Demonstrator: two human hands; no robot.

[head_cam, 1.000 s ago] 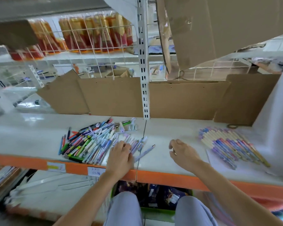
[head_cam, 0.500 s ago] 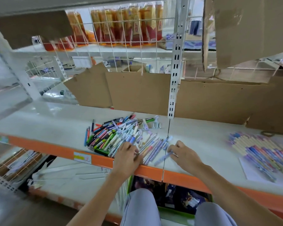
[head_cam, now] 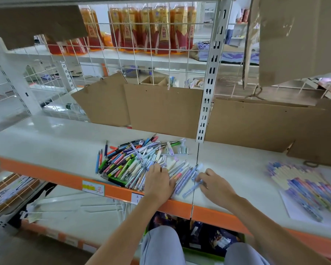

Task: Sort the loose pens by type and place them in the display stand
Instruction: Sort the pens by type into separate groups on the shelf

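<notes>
Left hand (head_cam: pixel 158 183) flat, fingers spread on mixed heap of coloured plastic pens (head_cam: pixel 134 161); right hand (head_cam: pixel 215 183) grip pinching pale-blue pen (head_cam: pixel 191 189) on white shelf (head_cam: pixel 52 142).

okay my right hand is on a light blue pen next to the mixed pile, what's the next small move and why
Probably lift the light blue pen with the right hand and carry it right to the sorted row of pastel pens. The fingers already pinch it, and it lies apart from the mixed pile under the left hand.
</notes>
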